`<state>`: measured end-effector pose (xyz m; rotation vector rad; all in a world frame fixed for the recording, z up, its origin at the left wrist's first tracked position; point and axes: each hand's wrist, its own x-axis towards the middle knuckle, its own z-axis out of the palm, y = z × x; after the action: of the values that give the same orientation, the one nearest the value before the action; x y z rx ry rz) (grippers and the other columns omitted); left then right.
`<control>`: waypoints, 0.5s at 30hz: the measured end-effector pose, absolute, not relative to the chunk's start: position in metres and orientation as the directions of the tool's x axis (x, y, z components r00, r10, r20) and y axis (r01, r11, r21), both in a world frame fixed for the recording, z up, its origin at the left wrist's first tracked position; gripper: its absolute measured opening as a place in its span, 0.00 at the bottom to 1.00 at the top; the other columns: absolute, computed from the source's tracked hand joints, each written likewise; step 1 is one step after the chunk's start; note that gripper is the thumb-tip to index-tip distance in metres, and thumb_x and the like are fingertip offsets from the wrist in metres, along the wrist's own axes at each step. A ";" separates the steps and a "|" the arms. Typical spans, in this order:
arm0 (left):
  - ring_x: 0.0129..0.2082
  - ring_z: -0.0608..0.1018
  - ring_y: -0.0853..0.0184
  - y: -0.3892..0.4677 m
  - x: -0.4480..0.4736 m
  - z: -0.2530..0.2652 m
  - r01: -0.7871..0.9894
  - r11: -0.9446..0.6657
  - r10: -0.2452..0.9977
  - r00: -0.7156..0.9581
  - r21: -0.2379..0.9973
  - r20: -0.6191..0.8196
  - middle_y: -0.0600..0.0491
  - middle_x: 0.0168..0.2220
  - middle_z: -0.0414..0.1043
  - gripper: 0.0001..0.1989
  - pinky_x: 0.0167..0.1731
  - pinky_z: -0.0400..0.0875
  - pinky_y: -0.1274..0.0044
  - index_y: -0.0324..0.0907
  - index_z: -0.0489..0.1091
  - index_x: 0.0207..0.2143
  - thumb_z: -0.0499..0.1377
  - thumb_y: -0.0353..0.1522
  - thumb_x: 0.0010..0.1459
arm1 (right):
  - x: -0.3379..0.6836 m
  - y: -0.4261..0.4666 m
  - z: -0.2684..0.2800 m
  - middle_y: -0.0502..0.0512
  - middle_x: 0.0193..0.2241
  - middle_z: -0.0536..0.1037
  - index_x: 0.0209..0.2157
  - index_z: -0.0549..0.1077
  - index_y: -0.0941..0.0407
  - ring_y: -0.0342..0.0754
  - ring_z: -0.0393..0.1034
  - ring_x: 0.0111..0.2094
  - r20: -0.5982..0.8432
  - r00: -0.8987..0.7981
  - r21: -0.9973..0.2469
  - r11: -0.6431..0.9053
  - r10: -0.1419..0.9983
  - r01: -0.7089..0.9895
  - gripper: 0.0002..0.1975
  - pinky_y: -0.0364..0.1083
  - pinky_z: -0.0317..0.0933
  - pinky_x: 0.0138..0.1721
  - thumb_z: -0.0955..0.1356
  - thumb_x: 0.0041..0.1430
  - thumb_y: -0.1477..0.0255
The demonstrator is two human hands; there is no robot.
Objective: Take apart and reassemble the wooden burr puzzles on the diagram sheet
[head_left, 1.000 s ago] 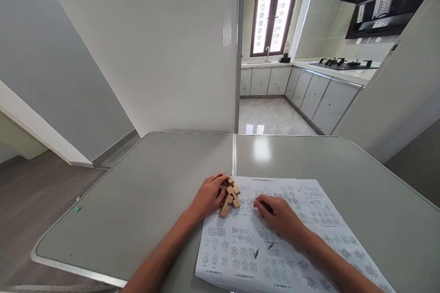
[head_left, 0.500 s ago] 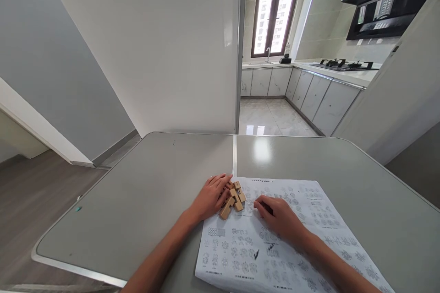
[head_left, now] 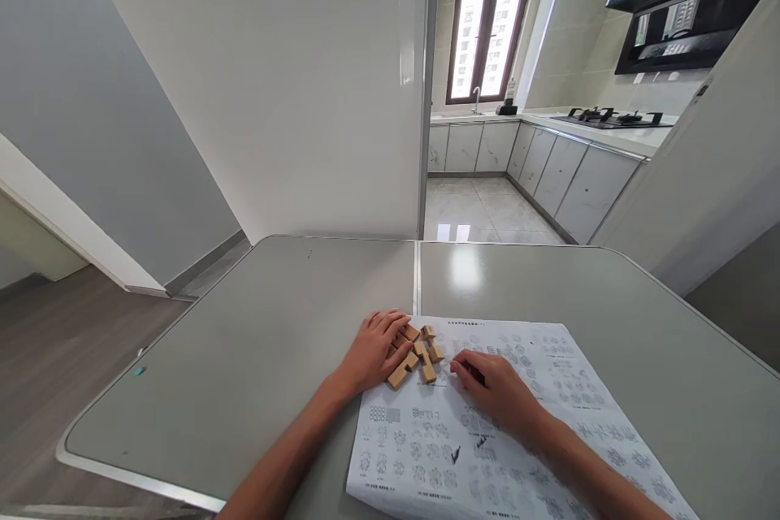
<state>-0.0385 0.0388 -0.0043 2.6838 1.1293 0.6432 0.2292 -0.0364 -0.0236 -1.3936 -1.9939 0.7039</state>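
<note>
Several small notched wooden puzzle pieces [head_left: 428,372] lie in a loose heap at the upper left corner of a printed paper sheet [head_left: 524,475]. My left hand [head_left: 376,348] rests on the left side of this heap, fingers spread and covering some pieces; the thumb touches the nearer ones. Just right of the heap, on the sheet, is my right hand [head_left: 493,384]. Its fingers are curled in toward the thumb, apart from the pieces. Whatever may be between those fingertips is hidden. Rows of small line drawings cover the sheet, with two dark marks near its lower middle.
The grey table [head_left: 244,349] has a pale seam [head_left: 417,276] down its middle and a light rim. A small teal bit [head_left: 140,371] lies near its left edge. Beyond stand a white wall [head_left: 329,97] and a kitchen with a gas hob [head_left: 609,119].
The wooden pieces have spread apart slightly, some shifting right and toward me. My left thumb now lies lower across the pieces. My right hand has stayed in place.
</note>
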 end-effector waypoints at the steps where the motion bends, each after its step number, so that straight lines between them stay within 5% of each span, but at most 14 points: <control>1: 0.64 0.69 0.56 0.039 -0.038 -0.005 0.648 -0.700 0.713 0.618 0.299 0.331 0.49 0.61 0.70 0.20 0.66 0.60 0.58 0.51 0.64 0.63 0.53 0.39 0.71 | 0.229 -0.036 -0.024 0.54 0.29 0.79 0.34 0.74 0.53 0.49 0.70 0.28 0.172 -0.269 -0.712 0.309 0.948 0.631 0.19 0.48 0.63 0.34 0.58 0.73 0.60; 15: 0.60 0.71 0.58 0.053 -0.061 -0.008 0.691 -0.652 0.757 0.572 0.311 0.317 0.48 0.60 0.70 0.18 0.62 0.65 0.60 0.49 0.66 0.61 0.47 0.37 0.73 | 0.229 -0.038 -0.023 0.54 0.32 0.80 0.35 0.73 0.52 0.49 0.71 0.29 0.166 -0.281 -0.698 0.314 0.945 0.644 0.16 0.47 0.63 0.34 0.59 0.72 0.63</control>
<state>-0.0608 0.0526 -0.0082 2.6472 1.2283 0.6444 0.2294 -0.0376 -0.0235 -1.4006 -2.0191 0.6934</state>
